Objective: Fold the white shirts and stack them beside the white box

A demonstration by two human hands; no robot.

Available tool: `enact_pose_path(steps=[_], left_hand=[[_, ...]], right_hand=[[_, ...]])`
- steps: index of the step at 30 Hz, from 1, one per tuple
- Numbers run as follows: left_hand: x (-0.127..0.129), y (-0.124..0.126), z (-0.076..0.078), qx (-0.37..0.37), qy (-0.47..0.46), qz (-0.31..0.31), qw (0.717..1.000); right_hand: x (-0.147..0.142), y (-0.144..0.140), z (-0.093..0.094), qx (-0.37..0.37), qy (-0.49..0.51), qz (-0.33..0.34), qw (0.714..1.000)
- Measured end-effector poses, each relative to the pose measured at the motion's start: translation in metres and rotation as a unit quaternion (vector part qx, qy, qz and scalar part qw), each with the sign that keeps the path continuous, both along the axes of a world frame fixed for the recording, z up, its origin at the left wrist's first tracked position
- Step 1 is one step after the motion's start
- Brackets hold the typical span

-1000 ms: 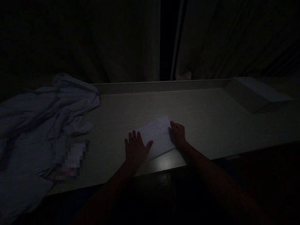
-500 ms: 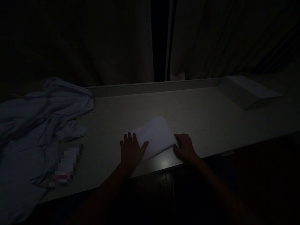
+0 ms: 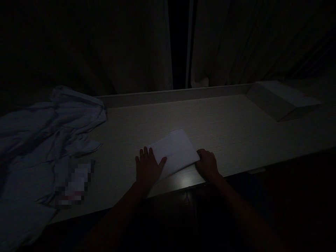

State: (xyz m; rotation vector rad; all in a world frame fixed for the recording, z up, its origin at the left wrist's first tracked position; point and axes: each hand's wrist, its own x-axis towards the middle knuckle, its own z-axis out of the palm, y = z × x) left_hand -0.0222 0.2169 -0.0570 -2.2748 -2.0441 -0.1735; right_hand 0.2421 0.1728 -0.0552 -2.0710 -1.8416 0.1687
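In dim light, my left hand point(image 3: 148, 169) lies flat and spread on a folded white cloth point(image 3: 173, 152) near the surface's point(image 3: 236, 133) front edge; my curled right hand point(image 3: 208, 165) pinches its corner.

head camera: one view | sits on the person's head | looks forward and down | close to the counter point(image 3: 236, 133) near edge | dark curtains point(image 3: 126, 52) far behind

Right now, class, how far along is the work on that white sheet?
The white folded paper sheet already lies doubled on the pale wooden desk. In hand: the left hand presses it flat while the right hand touches its right corner. Whether more folds remain cannot be told.
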Motion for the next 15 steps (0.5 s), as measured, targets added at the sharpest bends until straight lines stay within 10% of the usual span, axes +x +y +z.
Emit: enact_pose_path(steps=[15], left_hand=[[0.003,-0.001,-0.001,0.013,-0.007,0.013,1.000]], right_hand=[[-0.005,-0.011,0.003,-0.005,-0.134,-0.029,0.991]])
